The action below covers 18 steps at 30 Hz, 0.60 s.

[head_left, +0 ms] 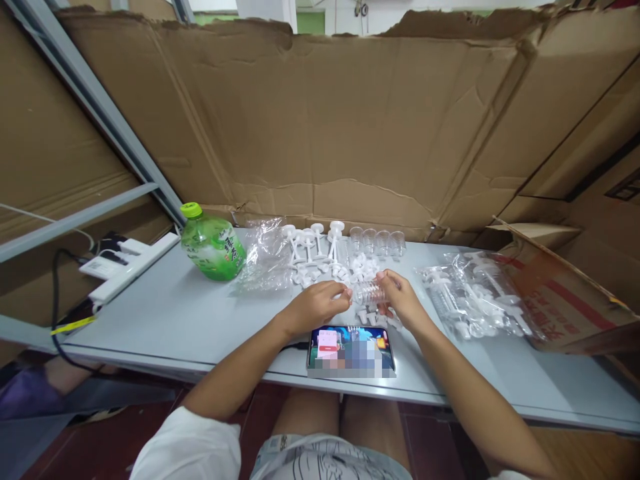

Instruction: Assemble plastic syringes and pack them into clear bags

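Note:
A clear ribbed plastic tube (369,293) lies sideways between my two hands, above the grey table. My right hand (400,299) has its fingers closed around the tube's right end. At the left end, the fingertips of my left hand (323,305) are pinched together, and whatever they hold is too small to tell. Just beyond are loose small white plastic parts (364,268) and several white plunger-like pieces (305,239) standing on round ends. More clear ribbed tubes (383,243) stand in a row at the back. Some white bits lie under my right hand, partly hidden.
A lit phone (350,350) lies near the table's front edge (270,375). A green bottle (213,247) and crumpled clear plastic bag (267,257) stand left, by a power strip (135,267). Bagged white parts (475,293) and a cardboard box (565,300) are right; cardboard (320,120) walls the back.

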Each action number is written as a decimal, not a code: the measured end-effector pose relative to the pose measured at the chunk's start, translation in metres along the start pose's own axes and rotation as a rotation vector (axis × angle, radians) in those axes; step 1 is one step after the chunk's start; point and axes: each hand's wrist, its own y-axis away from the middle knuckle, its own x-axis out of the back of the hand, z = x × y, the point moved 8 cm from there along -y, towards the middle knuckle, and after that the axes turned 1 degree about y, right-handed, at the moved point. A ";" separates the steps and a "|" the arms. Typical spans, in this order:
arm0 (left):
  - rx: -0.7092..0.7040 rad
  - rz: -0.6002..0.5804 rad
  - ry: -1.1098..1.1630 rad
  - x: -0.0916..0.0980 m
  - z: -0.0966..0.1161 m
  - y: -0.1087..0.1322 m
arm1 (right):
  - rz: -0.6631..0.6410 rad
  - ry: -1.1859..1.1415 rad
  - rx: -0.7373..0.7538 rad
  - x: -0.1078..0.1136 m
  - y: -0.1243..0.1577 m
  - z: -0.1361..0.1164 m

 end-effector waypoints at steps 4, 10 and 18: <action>0.264 0.125 0.326 0.004 -0.022 0.002 | 0.003 -0.037 0.048 0.003 0.000 -0.005; 0.721 0.112 0.994 -0.023 -0.042 0.009 | 0.154 0.148 0.349 0.014 0.008 -0.031; 0.270 0.040 0.242 -0.001 -0.023 0.001 | 0.115 0.056 0.140 0.002 0.005 -0.005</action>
